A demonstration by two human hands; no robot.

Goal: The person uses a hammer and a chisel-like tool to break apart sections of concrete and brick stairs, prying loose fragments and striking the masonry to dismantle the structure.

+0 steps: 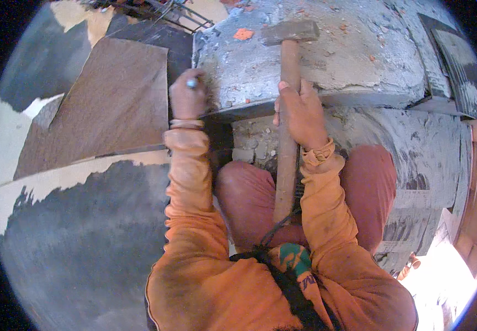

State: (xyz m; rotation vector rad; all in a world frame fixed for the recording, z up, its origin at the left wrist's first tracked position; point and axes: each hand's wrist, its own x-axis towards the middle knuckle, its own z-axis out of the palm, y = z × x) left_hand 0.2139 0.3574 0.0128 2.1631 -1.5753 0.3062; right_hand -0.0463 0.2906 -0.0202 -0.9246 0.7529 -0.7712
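My right hand [302,113] is wrapped round the wooden handle of a hammer [289,63]. Its blocky metal head lies at the far end, over the rough grey slab [354,60], and the handle's lower end reaches back between my knees. At the slab's left edge my left hand [187,96] is closed in a fist and slightly blurred. A small round light-blue spot shows on top of that fist; whether it is a ring or the end of something held, I cannot tell.
Orange-red fragments, one of them a larger chip [243,34], lie on the slab. A brown sheet [106,99] and a dark-smeared surface [84,237] are at left. Thin metal rods [183,16] stick out at the far left. Printed paper sheets [414,193] lie right of my knees.
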